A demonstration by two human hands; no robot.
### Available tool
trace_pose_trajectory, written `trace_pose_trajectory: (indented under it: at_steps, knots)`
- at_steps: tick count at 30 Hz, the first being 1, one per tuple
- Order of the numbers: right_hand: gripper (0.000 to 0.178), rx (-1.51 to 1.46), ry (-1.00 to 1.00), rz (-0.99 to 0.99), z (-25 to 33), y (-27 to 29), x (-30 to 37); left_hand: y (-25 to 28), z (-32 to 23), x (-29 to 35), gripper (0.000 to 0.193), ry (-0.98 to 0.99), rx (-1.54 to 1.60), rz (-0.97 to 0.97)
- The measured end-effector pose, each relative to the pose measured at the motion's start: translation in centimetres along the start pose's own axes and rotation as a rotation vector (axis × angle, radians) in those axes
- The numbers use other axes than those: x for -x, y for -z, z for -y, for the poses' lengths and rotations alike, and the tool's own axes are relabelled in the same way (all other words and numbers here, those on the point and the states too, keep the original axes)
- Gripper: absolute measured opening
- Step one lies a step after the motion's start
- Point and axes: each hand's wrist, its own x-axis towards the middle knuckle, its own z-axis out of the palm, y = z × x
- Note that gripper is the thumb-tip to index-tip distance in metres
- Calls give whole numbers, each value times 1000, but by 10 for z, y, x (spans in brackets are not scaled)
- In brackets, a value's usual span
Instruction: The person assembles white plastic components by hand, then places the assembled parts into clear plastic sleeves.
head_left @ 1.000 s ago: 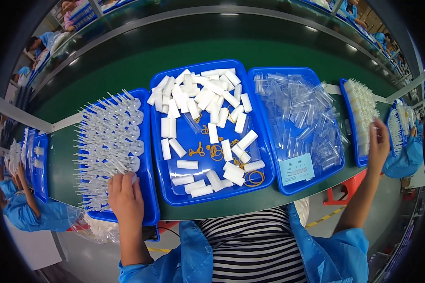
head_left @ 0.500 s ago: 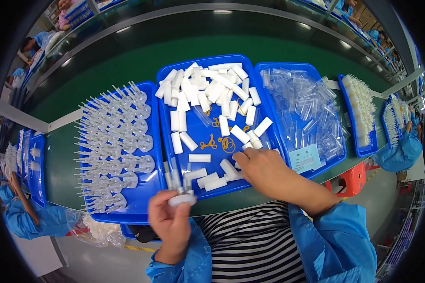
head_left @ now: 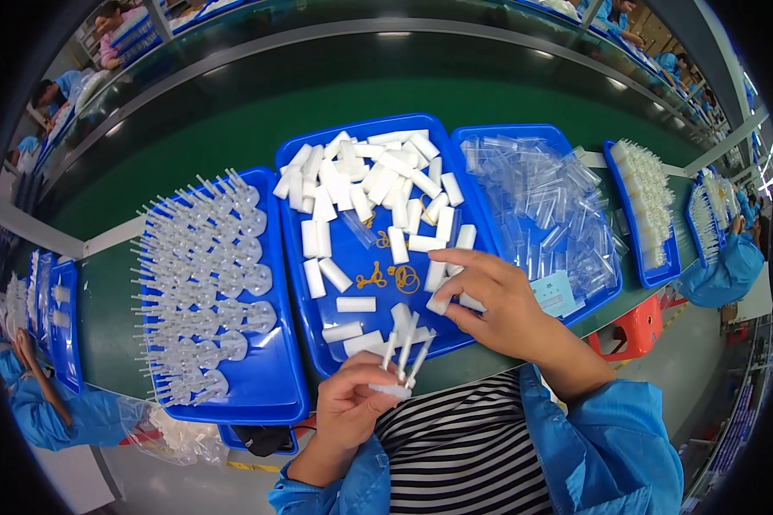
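My left hand (head_left: 345, 410) grips the round base of a white plastic part with several thin prongs (head_left: 407, 354), tilted upward over the near edge of the middle blue tray (head_left: 316, 354). My right hand (head_left: 500, 307) is just to the right, with a short white cylinder (head_left: 440, 302) between thumb and fingers, apart from the prongs. Loose white cylinders (head_left: 385, 184) are heaped at the tray's far end, with more scattered nearer. Yellow rubber bands (head_left: 405, 278) lie on its floor.
A left blue tray (head_left: 270, 378) bears rows of clear pronged parts (head_left: 202, 275). Clear plastic tubes (head_left: 545, 184) and a pale blue slip (head_left: 555, 293) fill the right tray. Farther right stand a tray of white pieces (head_left: 644, 202) and a red stool (head_left: 636, 330). Co-workers sit at both sides.
My left hand has moved right with the pronged part and tilted its prongs rightward. My right hand has lifted off the tray with a white cylinder. The view has shifted slightly.
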Motion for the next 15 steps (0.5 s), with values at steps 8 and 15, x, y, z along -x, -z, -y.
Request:
trace_pose_trajectory:
  at_steps: [8, 15]
  knots:
    - [20, -55, -7, 9, -4, 6, 17, -8, 10, -7, 20, 69, -37, 127]
    - [20, -45, 33, -14, -6, 10, 26, -14, 12, -11, 20, 134, -5, 97]
